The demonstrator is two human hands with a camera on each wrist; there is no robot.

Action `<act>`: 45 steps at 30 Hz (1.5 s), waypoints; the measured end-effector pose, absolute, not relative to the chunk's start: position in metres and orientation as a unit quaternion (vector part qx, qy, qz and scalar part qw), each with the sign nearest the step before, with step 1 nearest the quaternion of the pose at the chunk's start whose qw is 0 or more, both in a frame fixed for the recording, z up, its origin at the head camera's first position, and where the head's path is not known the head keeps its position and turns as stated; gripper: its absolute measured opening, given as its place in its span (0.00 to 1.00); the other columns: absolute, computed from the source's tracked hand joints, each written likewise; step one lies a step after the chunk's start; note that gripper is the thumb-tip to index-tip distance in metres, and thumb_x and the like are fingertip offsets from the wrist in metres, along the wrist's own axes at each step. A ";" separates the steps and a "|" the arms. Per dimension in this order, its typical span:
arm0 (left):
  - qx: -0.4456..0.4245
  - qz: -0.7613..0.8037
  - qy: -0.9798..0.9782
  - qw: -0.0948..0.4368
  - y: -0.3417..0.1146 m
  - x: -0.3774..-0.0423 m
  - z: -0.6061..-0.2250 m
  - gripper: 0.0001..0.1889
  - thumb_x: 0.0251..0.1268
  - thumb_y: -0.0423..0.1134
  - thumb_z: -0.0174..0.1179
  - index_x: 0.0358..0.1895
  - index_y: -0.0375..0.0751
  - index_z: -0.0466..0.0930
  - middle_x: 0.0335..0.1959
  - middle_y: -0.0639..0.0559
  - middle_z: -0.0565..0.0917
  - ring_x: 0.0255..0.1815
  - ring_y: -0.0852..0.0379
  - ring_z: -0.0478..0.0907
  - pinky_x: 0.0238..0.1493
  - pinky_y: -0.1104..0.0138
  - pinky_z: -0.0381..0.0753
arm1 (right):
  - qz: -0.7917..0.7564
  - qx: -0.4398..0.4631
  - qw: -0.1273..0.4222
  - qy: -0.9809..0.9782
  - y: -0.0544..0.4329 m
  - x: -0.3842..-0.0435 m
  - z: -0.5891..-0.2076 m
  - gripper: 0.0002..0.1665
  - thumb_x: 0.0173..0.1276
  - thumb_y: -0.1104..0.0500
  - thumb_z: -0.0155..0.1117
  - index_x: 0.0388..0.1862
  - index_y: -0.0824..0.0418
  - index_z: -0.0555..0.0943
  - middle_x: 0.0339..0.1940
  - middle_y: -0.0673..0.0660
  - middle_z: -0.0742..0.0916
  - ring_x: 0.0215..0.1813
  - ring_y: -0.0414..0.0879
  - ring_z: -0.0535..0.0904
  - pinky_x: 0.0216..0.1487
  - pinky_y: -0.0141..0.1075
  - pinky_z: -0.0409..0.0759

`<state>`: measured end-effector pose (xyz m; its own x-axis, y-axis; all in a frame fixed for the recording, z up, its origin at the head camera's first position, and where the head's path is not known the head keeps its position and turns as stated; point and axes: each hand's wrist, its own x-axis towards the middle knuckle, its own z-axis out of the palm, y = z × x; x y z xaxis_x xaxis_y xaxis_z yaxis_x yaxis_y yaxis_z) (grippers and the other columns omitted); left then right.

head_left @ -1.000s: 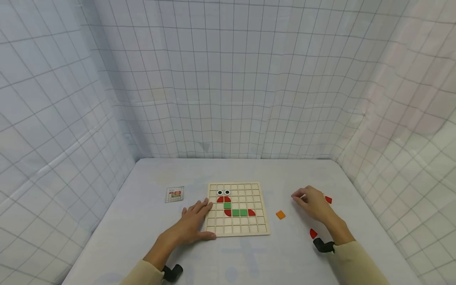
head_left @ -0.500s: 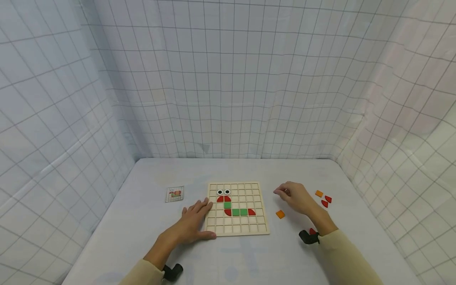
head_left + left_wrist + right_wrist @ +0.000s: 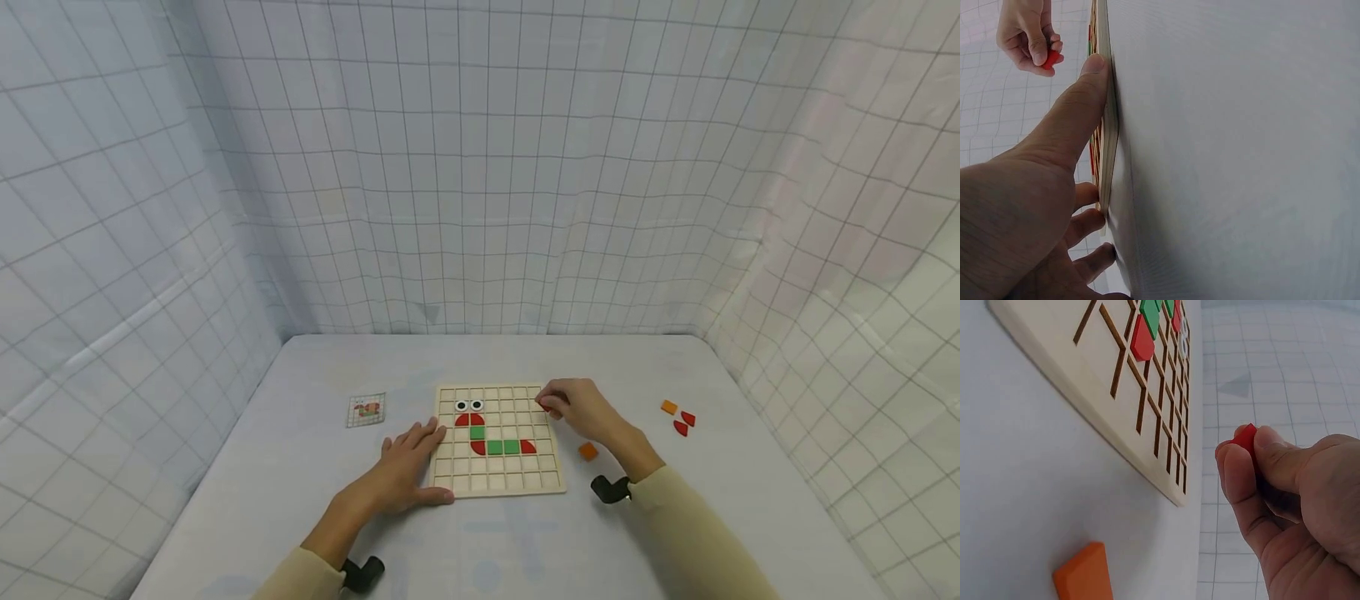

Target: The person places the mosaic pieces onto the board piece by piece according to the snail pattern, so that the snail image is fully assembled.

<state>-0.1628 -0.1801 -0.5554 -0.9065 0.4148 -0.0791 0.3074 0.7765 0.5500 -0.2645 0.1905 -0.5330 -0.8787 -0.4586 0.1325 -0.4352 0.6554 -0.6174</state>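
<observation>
Red piece [image 3: 1246,439] pinched in your right hand [image 3: 581,410] over the grid board [image 3: 495,485]; left hand [image 3: 405,471] lies flat, fingers straight, bracing the board's edge against sliding.

No legible text or labels

Small picture card [image 3: 367,410] lies flat near the table's [image 3: 315,500] left edge. Orange square tile [image 3: 588,451] toward the right side; by the right edge a cluster — an orange tile [image 3: 669,407] and two red pieces [image 3: 684,423], close together. White gridded cloth [image 3: 480,167] walls off the table's far and side edges.
</observation>
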 end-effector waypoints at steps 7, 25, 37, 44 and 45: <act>0.187 0.270 0.939 0.096 -0.180 -0.163 -0.558 0.60 0.66 0.60 0.86 0.93 0.35 0.64 0.97 0.34 0.59 0.96 0.20 0.56 0.87 0.13 0.51 | -0.323 -0.278 0.032 0.904 0.166 -0.267 -0.533 0.11 0.88 0.69 0.67 0.60 0.65 0.93 0.45 0.52 0.92 0.46 0.42 0.82 0.51 0.33 0.86; 0.180 0.266 0.942 0.095 -0.179 -0.164 -0.559 0.61 0.65 0.61 0.87 0.93 0.36 0.65 0.97 0.35 0.60 0.96 0.21 0.57 0.87 0.13 0.52 | -0.321 -0.281 0.042 0.903 0.118 -0.276 -0.550 0.07 0.87 0.65 0.71 0.56 0.58 0.92 0.52 0.52 0.97 0.52 0.42 0.88 0.63 0.43 0.92; 0.178 0.268 0.942 0.098 -0.177 -0.163 -0.557 0.61 0.66 0.60 0.87 0.93 0.36 0.64 0.97 0.34 0.60 0.96 0.21 0.56 0.87 0.13 0.52 | -0.321 -0.277 0.048 0.905 0.110 -0.280 -0.552 0.06 0.86 0.62 0.74 0.50 0.55 0.96 0.48 0.51 0.96 0.51 0.42 0.89 0.61 0.43 0.92; 0.176 0.262 0.944 0.100 -0.175 -0.163 -0.555 0.61 0.66 0.61 0.86 0.93 0.36 0.64 0.97 0.35 0.60 0.96 0.21 0.56 0.88 0.14 0.52 | -0.325 -0.269 0.055 0.905 0.110 -0.280 -0.552 0.04 0.86 0.61 0.75 0.50 0.55 0.95 0.47 0.50 0.96 0.48 0.39 0.88 0.59 0.41 0.91; 0.175 0.261 0.944 0.100 -0.175 -0.163 -0.555 0.61 0.66 0.61 0.86 0.93 0.36 0.64 0.97 0.35 0.60 0.96 0.22 0.56 0.88 0.14 0.52 | -0.324 -0.267 0.055 0.906 0.110 -0.279 -0.551 0.04 0.86 0.61 0.75 0.50 0.55 0.95 0.46 0.50 0.96 0.47 0.39 0.87 0.58 0.41 0.91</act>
